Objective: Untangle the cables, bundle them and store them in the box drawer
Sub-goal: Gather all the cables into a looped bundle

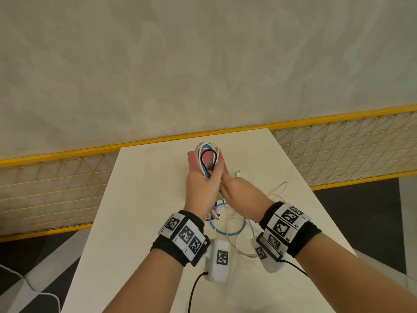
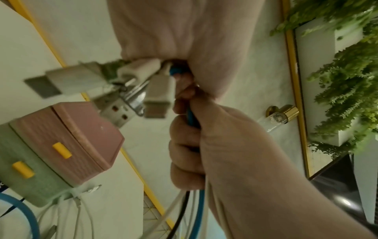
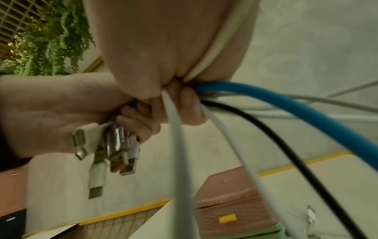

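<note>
Cables (image 1: 207, 158), white, blue and black, stand folded into a loop above the pink-and-green box (image 1: 194, 160) at the far middle of the tabletop (image 1: 140, 199). Your left hand (image 1: 200, 190) has its fingers (image 2: 184, 142) curled tight round the gathered strands, with the plugs (image 3: 110, 150) sticking out below the fist. Your right hand (image 1: 239, 188) presses in beside it, its fingers pinching the strands where they leave the left fist; the wrist view shows a white cable running across that palm.

Judging by the slack blue ring (image 1: 228, 227) and white loops (image 1: 246, 242) lying near you, the bundling is only partly done. Keep the left grip firm so the plugs stay even, and feed the loose lengths up with the right hand in equal folds. Let the blue cable run free; it looks stiffer and may spring out.

Room is open on both sides of the tabletop, but its far edge lies just behind the box, against the yellow rail (image 1: 158, 140). A small white plug (image 1: 238, 172) lies just to the right of the box; lift the trailing strands clear of it. The box's yellow handles (image 2: 61, 150) face you, so leave space in front for a drawer to slide out.
</note>
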Demonstrator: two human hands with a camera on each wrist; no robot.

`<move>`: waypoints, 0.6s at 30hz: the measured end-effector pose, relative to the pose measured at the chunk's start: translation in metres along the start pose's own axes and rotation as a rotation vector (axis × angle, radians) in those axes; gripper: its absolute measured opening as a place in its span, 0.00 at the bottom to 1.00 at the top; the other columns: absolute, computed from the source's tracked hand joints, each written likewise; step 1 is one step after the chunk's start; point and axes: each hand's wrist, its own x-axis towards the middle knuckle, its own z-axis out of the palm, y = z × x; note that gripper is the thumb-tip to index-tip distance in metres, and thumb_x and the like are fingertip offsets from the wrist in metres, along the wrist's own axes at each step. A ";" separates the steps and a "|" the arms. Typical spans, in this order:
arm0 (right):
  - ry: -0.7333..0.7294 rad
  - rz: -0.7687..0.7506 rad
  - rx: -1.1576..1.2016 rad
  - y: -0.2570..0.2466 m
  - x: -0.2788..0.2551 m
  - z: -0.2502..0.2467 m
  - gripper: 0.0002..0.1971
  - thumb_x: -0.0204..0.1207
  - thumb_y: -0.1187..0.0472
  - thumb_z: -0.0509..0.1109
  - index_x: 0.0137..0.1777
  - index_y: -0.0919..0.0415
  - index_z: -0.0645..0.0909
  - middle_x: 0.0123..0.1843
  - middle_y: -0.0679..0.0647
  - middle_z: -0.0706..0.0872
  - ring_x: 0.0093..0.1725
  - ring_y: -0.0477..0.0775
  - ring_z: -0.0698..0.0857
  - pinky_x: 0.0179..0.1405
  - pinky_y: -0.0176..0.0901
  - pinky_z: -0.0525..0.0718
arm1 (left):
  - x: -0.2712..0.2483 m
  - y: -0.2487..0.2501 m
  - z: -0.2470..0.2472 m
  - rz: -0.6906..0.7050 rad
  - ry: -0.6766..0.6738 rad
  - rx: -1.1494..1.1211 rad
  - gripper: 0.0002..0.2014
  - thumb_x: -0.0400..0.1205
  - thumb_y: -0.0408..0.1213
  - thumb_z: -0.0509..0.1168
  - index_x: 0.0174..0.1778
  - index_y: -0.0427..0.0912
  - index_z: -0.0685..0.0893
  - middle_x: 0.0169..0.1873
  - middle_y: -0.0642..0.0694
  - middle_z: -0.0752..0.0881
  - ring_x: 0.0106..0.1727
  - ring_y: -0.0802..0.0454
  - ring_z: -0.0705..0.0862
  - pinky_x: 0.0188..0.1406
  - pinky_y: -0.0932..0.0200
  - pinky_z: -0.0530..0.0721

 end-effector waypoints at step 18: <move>-0.228 0.137 -0.167 0.056 -0.026 0.012 0.52 0.67 0.28 0.63 0.83 0.51 0.41 0.84 0.50 0.53 0.85 0.54 0.43 0.81 0.66 0.36 | 0.023 0.012 -0.033 -0.071 0.263 -0.412 0.14 0.88 0.44 0.58 0.38 0.43 0.76 0.19 0.55 0.68 0.24 0.56 0.67 0.33 0.59 0.73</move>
